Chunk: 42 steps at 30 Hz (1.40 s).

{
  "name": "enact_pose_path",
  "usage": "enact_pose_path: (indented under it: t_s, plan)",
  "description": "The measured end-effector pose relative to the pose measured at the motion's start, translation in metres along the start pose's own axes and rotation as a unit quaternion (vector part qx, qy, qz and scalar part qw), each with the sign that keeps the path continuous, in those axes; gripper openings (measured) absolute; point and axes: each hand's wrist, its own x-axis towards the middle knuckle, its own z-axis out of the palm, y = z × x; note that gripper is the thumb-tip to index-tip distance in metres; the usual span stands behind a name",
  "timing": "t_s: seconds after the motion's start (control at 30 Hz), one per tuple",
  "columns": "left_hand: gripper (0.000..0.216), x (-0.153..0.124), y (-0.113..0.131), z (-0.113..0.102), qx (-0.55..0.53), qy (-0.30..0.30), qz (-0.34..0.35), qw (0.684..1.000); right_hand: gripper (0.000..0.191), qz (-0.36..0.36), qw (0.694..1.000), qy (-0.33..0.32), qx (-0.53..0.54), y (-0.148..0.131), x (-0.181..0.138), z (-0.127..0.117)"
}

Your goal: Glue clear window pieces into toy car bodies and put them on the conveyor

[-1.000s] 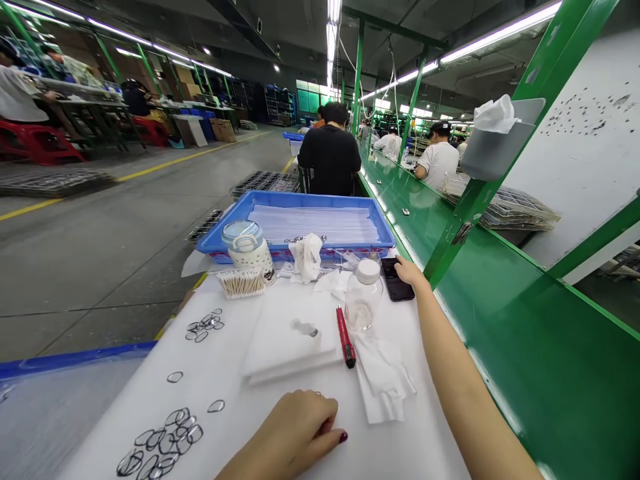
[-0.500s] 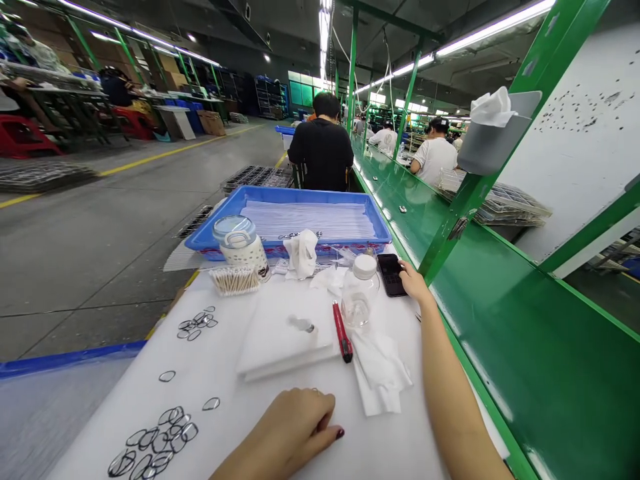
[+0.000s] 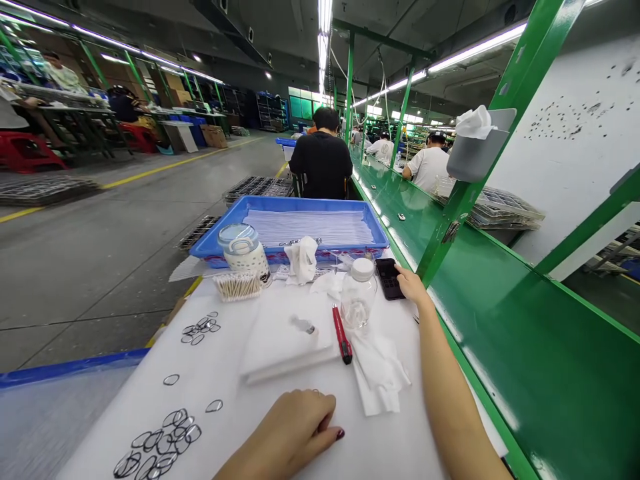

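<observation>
Near left on the desk (image 3: 225,363), a heap of rings (image 3: 163,440); farther back, a smaller heap (image 3: 201,328), with a single ring (image 3: 171,379) between; mid-desk, a folded sheet (image 3: 277,343) behind the left grip (image 3: 304,419); right of it, a knife (image 3: 342,335), then a bottle (image 3: 358,297) with a tissue (image 3: 381,377) before it; farther right, a phone (image 3: 389,280), the right grip (image 3: 412,287) at its right edge; back left, a swab box (image 3: 237,287) before a jar (image 3: 246,255); behind these, a tray (image 3: 300,202) with sheets (image 3: 310,223) in it; right of the desk, a conveyor (image 3: 540,347)
</observation>
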Motion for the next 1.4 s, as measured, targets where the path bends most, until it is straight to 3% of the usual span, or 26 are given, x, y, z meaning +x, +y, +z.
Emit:
enact_pose_path:
  t_s: [0.13,0.27,0.47,0.57,0.83,1.03,1.1,1.27,1.4]
  plan:
    - [0.027,0.0,-0.002,0.002,-0.005,0.003,-0.003,1.0,0.05,0.028,0.999,-0.009,0.011,0.007,-0.002,-0.01]
    - [0.027,0.0,-0.001,0.001,-0.002,-0.004,-0.003,1.0,0.069,0.049,0.996,-0.068,0.022,0.014,-0.003,-0.015]
    - [0.027,0.001,0.0,0.001,0.001,-0.006,-0.01,1.0,0.048,0.017,0.998,-0.062,0.016,0.006,0.001,-0.005]
    - [0.027,0.001,-0.001,0.001,-0.002,-0.009,-0.009,1.0,0.049,0.017,0.998,-0.056,0.014,0.004,0.002,-0.005]
    - [0.026,0.001,-0.003,0.002,0.009,-0.019,-0.01,1.0,0.101,0.04,0.991,-0.121,0.025,0.014,-0.004,-0.017]
    - [0.027,0.001,0.0,0.0,0.005,-0.024,-0.016,1.0,0.112,0.021,0.992,-0.126,0.016,0.014,-0.004,-0.016]
    - [0.027,0.0,0.002,-0.002,0.004,-0.023,-0.017,1.0,0.105,0.032,0.994,-0.102,-0.004,0.016,-0.001,-0.014]
    - [0.027,-0.001,0.003,-0.003,0.001,-0.017,-0.012,1.0,0.054,0.046,0.998,-0.02,-0.027,0.017,0.005,-0.01]
    - [0.027,0.0,0.001,-0.001,0.005,-0.02,-0.011,1.0,0.041,0.039,0.999,-0.014,-0.024,0.017,0.005,-0.012]
